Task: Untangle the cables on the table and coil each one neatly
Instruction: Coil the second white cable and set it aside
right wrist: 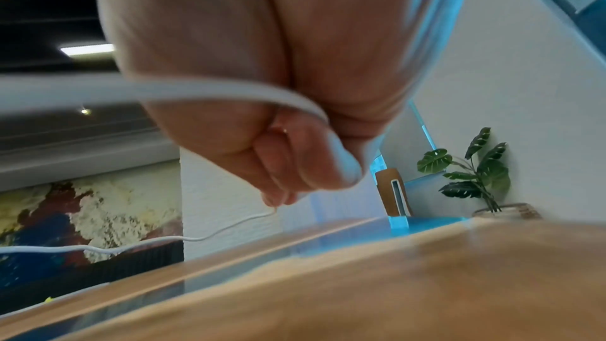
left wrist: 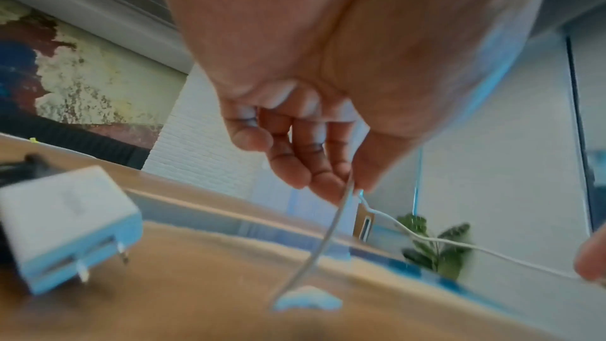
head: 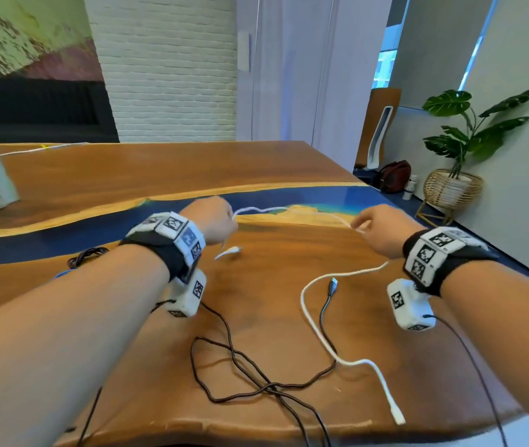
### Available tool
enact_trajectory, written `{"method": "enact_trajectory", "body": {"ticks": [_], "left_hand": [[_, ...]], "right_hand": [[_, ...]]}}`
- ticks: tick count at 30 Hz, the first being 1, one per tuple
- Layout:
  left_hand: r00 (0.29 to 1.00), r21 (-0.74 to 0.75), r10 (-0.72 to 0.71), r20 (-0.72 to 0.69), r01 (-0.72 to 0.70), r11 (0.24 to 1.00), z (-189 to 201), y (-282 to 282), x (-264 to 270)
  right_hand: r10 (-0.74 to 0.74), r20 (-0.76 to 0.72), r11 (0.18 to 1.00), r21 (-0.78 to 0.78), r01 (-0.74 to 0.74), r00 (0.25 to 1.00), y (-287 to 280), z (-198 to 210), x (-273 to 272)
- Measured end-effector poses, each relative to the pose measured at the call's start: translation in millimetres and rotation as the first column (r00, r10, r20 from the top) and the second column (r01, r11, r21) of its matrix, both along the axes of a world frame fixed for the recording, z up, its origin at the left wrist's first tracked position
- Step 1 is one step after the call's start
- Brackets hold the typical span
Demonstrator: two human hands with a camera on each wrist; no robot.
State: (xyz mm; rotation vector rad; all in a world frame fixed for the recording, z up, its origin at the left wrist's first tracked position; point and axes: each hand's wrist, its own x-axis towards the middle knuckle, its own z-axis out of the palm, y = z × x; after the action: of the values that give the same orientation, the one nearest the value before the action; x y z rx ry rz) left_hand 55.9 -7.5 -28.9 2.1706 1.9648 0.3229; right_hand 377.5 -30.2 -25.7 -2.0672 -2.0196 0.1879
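Observation:
A thin white cable stretches in the air between my two hands above the wooden table. My left hand pinches it between thumb and fingertips; a short end with a white connector hangs below, touching the table. My right hand grips the same cable in curled fingers. The rest trails toward the front edge, ending in a white plug. A black cable lies in loose crossed loops near me, its USB plug beside the white cable.
A small bundled black cable lies left of my left wrist. A white wall charger sits on the table near it. A blue resin strip crosses the table. A potted plant and a bag stand right on the floor.

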Motion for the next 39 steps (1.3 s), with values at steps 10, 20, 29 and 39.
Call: {"method": "enact_trajectory", "body": {"ticks": [10,20,29,39], "left_hand": [[0.818,0.306,-0.201,0.539,0.032,0.951,70,-45,-13],[0.66,0.31,-0.387,0.644,0.237,0.921,85,-86,-14],[0.049,0.13,-0.155,0.987,0.329,0.935,73,-105,-51],[-0.299,0.289,-0.283,0.911,-0.024,0.957,78,-92,13]], "right_hand": [[0.204,-0.227,0.96,0.238,-0.149,0.952,-9,68,-26],[0.578,-0.676,0.778,0.287,-0.558,0.457,-58,73,-135],[0.5,-0.616,0.865,0.394,-0.312,0.609,-45,53,-121],[0.574,-0.282,0.818,0.241,-0.522,0.769,-80,24,-185]]}}
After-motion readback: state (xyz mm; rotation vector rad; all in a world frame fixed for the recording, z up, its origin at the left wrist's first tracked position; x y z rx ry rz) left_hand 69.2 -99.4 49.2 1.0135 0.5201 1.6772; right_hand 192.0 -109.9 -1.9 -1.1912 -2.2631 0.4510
